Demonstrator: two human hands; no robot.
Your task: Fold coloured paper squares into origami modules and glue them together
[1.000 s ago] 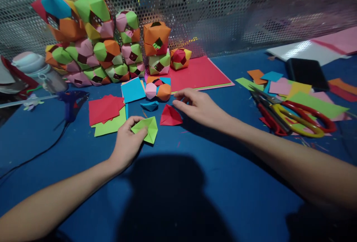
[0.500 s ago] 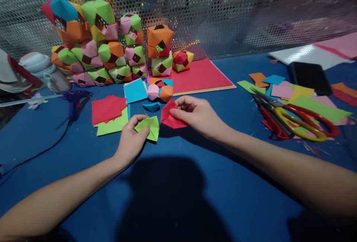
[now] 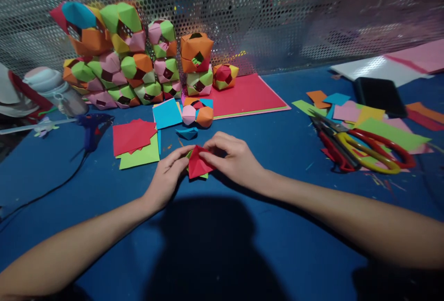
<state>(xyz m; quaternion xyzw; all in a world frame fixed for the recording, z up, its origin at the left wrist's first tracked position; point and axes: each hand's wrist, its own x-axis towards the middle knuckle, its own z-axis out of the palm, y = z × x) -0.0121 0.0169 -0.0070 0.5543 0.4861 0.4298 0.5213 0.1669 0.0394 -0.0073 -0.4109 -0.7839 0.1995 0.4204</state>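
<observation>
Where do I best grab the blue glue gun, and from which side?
I'd grip the glue gun by its handle, probably coming from the near side: it lies with that handle pointing toward the person, while its nozzle points right.

No text, label, brand, number or sign can be read. Just above and to the right of the small red and yellow paper ball (image 3: pixel 225 76), a short row of yellow marks (image 3: pixel 239 53) shows at the perforated panel (image 3: pixel 294 23); whether they are lettering cannot be told. Well to the right of that ball, on the dark flat case (image 3: pixel 380 97), no writing can be made out either.
</observation>
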